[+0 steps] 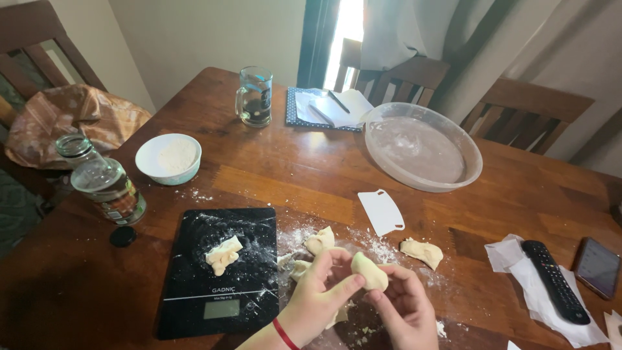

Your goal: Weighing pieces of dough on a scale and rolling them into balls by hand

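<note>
Right at the bottom middle, a small piece of dough (370, 271) is held just above the floured patch of the wooden table (272, 185), pinched between both hands. The left hand (319, 295), with a red band at the wrist, has its fingers curled together and its thumb pressed against the lower side of the piece. The right hand (403, 303) cups it from the other side, fingers bent and closed around its edge.

Just beyond the hands, three more dough pieces lie on the table: one (320, 240) above the left hand, one (299, 269) beside that hand's knuckles, and another (422, 252) off to the right, apart from the rest. A further piece (223, 254) sits on the black kitchen scale (217, 279), which is dusted with flour and lies to the left of the hands. A white plastic scraper (382, 211) lies flat between the dough and a large clear round tub (422, 154).

Farther left stand a white bowl of flour (168, 158) and an uncapped glass bottle (102, 181), its black cap (122, 236) beside it. A glass mug (254, 97) and a notebook with a pen (327, 109) sit at the far edge. On the right, a remote control (555, 281) rests on a paper napkin, next to a phone (597, 267).
</note>
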